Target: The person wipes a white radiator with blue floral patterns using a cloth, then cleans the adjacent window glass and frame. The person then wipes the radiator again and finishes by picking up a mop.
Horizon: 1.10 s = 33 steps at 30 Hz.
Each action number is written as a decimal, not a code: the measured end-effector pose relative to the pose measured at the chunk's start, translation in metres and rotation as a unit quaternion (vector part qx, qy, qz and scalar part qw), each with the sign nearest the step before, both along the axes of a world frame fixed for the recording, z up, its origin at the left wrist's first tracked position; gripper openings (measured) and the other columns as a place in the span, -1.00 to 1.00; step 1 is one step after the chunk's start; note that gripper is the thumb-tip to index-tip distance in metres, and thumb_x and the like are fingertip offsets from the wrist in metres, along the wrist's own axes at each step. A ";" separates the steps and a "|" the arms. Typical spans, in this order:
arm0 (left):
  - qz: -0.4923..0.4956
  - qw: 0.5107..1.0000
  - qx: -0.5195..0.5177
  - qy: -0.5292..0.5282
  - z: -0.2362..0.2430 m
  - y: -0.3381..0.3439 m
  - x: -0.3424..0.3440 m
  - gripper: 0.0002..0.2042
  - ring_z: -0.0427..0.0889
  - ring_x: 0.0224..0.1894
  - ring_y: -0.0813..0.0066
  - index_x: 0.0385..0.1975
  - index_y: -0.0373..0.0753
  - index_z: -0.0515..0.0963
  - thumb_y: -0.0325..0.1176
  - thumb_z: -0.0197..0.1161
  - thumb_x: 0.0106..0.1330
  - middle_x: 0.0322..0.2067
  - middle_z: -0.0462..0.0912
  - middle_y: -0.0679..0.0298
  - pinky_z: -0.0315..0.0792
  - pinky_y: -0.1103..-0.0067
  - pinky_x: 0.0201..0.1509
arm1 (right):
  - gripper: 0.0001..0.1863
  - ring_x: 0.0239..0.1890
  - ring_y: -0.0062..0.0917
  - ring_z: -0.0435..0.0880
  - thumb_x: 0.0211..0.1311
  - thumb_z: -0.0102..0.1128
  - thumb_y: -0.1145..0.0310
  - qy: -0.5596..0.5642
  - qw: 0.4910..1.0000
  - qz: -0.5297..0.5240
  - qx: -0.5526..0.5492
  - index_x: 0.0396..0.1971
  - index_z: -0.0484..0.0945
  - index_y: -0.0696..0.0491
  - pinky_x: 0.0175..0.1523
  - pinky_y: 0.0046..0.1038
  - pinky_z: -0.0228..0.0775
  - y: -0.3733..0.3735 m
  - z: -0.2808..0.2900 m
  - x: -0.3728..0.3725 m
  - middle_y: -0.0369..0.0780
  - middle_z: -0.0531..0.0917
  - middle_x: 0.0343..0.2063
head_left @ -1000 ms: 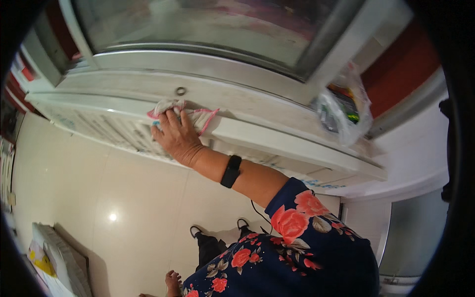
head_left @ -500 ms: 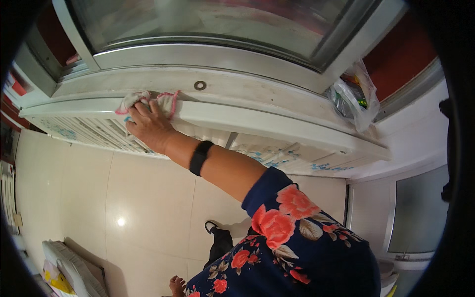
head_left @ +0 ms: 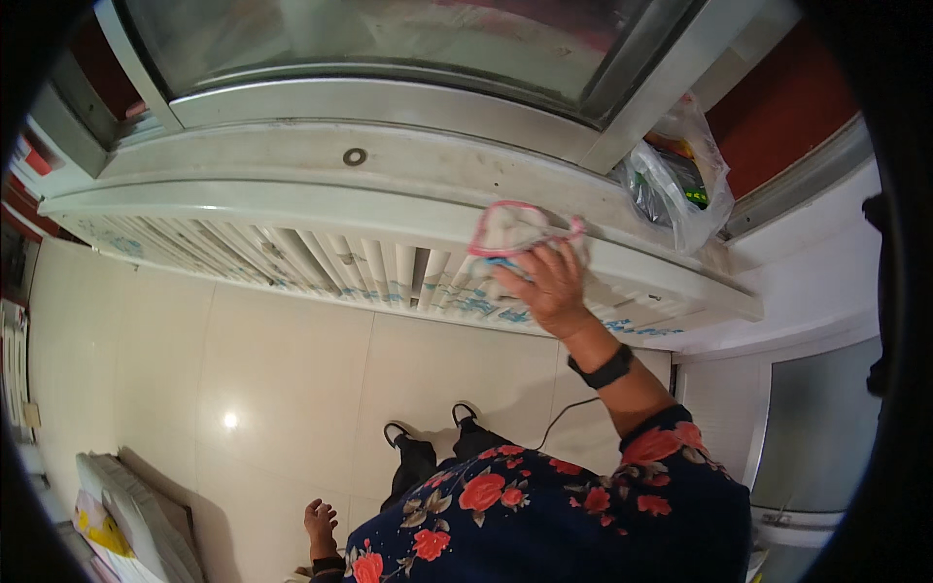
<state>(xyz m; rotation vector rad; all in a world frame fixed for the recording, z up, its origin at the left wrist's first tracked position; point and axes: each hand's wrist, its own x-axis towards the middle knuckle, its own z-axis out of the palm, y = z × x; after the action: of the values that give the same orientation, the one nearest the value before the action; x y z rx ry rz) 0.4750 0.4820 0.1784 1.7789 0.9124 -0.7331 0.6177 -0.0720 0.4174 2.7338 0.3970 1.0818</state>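
My right hand (head_left: pixel 554 287) presses a white cloth (head_left: pixel 515 225) with pink edging against the top edge and front of a white slatted radiator cover (head_left: pixel 379 219). The fingers are closed over the cloth, which is partly bunched beneath them, and a little blue shows at the fingertips. Blue floral prints mark the slats on either side. Low in the view my left hand (head_left: pixel 321 522) hangs beside my body over the floor, fingers loosely apart and holding nothing.
A metal washer-like ring (head_left: pixel 355 156) lies on the windowsill (head_left: pixel 262 155) behind the cover. Further right on the sill sits a clear plastic bag (head_left: pixel 680 185) with packaged items. A sliding window (head_left: pixel 389 97) rises above. A pale padded object (head_left: pixel 136 515) stands at lower left.
My right hand has slid the cloth rightward along the radiator cover, from its left part to right of its middle. My left hand has shifted slightly left and shows more.
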 end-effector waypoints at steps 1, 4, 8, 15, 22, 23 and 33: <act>0.021 0.999 -0.020 0.017 0.002 -0.009 -0.007 -0.68 0.56 -0.38 0.40 -0.03 -0.22 0.28 -0.34 0.02 0.21 -0.31 0.52 0.20 0.43 0.54 -0.50 | -0.71 -0.08 -0.44 0.42 -0.07 0.14 0.27 -0.010 1.000 0.000 -0.015 -0.24 0.51 -0.21 0.08 -0.18 0.16 -0.012 0.002 -0.012 -0.35 0.49 -0.16; 0.020 0.999 -0.031 0.036 0.005 -0.037 -0.035 -0.70 0.53 -0.43 0.47 -0.07 -0.20 0.31 -0.39 0.04 0.19 -0.34 0.51 0.24 0.37 0.60 -0.55 | -0.71 -0.09 -0.42 0.41 -0.06 0.13 0.29 -0.003 1.000 -0.010 -0.014 -0.23 0.51 -0.22 0.09 -0.18 0.12 -0.036 0.004 -0.033 -0.34 0.49 -0.18; 0.021 0.997 -0.021 0.071 -0.006 -0.070 -0.070 -0.70 0.54 -0.48 0.45 -0.06 -0.22 0.30 -0.40 0.03 0.20 -0.38 0.52 0.22 0.36 0.61 -0.60 | -0.52 -0.02 -0.32 0.32 -0.18 0.19 0.37 0.071 0.996 -0.004 -0.058 -0.11 0.49 -0.22 0.16 -0.11 -0.02 -0.041 -0.005 -0.032 -0.26 0.46 -0.15; 0.092 0.991 -0.080 0.055 -0.032 -0.112 -0.109 -0.67 0.53 -0.49 0.50 -0.07 -0.28 0.31 -0.40 0.05 0.14 -0.39 0.52 0.22 0.34 0.64 -0.62 | -0.69 -0.09 -0.33 0.36 -0.07 0.12 0.31 0.042 0.996 0.041 -0.071 -0.22 0.51 -0.12 0.03 -0.15 0.13 -0.029 0.003 -0.018 -0.21 0.44 -0.16; 0.073 0.994 -0.072 0.034 -0.040 -0.135 -0.122 -0.67 0.55 -0.45 0.43 -0.05 -0.28 0.30 -0.37 0.03 0.18 -0.35 0.53 0.16 0.41 0.57 -0.55 | -0.78 -0.02 -0.34 0.39 0.01 0.01 0.34 0.014 0.993 0.067 -0.092 -0.30 0.53 -0.09 0.01 -0.15 0.14 0.007 -0.015 0.027 -0.19 0.47 -0.14; 0.056 0.996 -0.064 0.025 -0.041 -0.134 -0.123 -0.67 0.56 -0.42 0.39 -0.04 -0.27 0.28 -0.35 0.02 0.21 -0.33 0.53 0.14 0.45 0.52 -0.52 | -0.79 -0.01 -0.34 0.39 0.01 0.02 0.34 -0.010 0.993 0.077 -0.093 -0.31 0.53 -0.09 0.01 -0.15 0.14 0.009 -0.016 0.030 -0.19 0.47 -0.13; 0.130 0.988 -0.073 0.031 -0.067 -0.100 -0.136 -0.68 0.53 -0.42 0.47 -0.03 -0.16 0.30 -0.37 0.02 0.20 -0.34 0.52 0.24 0.38 0.57 -0.53 | -0.90 -0.04 -0.47 0.43 -0.02 0.02 0.34 -0.031 0.968 0.161 -0.188 -0.48 0.47 0.00 0.12 -0.16 0.11 0.038 -0.023 0.070 -0.23 0.51 -0.14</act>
<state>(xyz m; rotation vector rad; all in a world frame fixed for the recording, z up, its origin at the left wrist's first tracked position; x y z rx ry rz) 0.3389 0.3823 0.1117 1.4824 1.0810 -0.6715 0.6876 -0.0344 0.3940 2.3439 0.9554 1.0303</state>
